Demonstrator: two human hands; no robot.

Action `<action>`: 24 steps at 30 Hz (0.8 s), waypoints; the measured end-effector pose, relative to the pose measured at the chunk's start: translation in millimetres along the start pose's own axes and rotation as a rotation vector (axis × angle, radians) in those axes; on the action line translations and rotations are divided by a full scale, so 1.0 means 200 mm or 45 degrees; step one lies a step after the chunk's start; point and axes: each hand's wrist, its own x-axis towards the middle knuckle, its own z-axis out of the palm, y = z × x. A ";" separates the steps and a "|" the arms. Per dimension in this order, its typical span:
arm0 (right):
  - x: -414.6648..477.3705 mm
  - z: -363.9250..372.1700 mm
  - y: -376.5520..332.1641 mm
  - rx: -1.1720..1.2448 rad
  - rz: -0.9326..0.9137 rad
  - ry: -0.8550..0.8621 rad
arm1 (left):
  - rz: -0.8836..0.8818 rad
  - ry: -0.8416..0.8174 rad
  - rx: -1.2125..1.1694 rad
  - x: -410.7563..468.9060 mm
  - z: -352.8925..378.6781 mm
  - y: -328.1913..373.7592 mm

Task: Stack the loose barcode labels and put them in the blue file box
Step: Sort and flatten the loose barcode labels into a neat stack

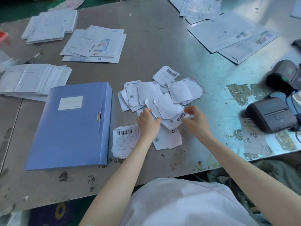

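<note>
A heap of loose white barcode labels (pixel 162 97) lies in the middle of the table, some face up, some face down. A small squared stack of labels (pixel 124 139) rests at the heap's near left. The blue file box (pixel 71 126) lies flat and closed just left of the labels, its clasp facing them. My left hand (pixel 149 124) presses on the heap's near edge, fingers curled over labels. My right hand (pixel 196 121) pinches a label with a barcode (pixel 181 116) at the heap's near right.
Two dark label printers (pixel 272 115) with cables sit at the right edge. Piles of white envelopes (pixel 32 80) lie left of the box, and more paper sheets (pixel 94 44) are spread across the far side. A taped note (pixel 254 137) sits near the right printers.
</note>
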 end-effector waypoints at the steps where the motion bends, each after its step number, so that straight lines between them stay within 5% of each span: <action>1: 0.01 0.01 -0.01 -0.027 -0.015 -0.035 | -0.036 0.006 -0.013 0.02 0.01 0.00; 17: 0.11 0.17 -0.06 -0.243 -0.115 -0.325 | -0.062 -0.143 -0.689 0.06 0.04 0.10; 24: 0.11 0.17 -0.12 0.039 -0.073 -0.218 | 0.093 -0.255 -0.841 0.02 0.03 0.15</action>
